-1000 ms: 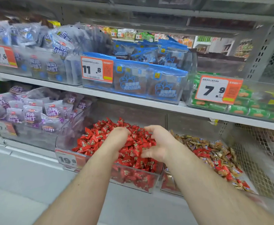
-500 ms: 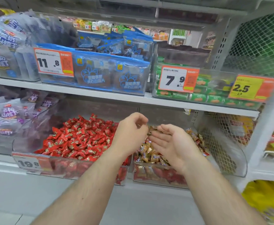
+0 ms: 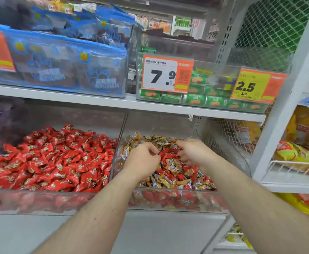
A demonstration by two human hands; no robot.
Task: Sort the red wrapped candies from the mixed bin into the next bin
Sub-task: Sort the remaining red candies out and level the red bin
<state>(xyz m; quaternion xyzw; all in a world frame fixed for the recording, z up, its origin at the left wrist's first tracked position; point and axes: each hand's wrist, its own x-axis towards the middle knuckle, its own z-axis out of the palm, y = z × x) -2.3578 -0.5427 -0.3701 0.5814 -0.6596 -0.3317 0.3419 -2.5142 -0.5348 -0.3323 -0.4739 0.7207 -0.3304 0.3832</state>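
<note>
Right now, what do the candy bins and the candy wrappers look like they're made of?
Mixed bin: clear rigid plastic, probably acrylic; candies show through its front wall. Red bin: same look. Red wrapped candies and gold ones: thin glossy film or foil, crinkled with bright glints; which one, unclear.

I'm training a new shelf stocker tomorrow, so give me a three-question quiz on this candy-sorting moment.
1. True or false: both hands are over the clear plastic bin of mixed gold and red wrapped candies.
2. Multiple choice: the clear plastic bin holding only red wrapped candies sits on which side of the mixed bin? A) the person's left B) the person's right C) the shelf above
3. Fill in: the white and orange price tag directly above the mixed bin reads ___.

Key
1. True: the left hand and right hand both reach into it, fingers curled among the candies.
2. A
3. 7.9
</note>
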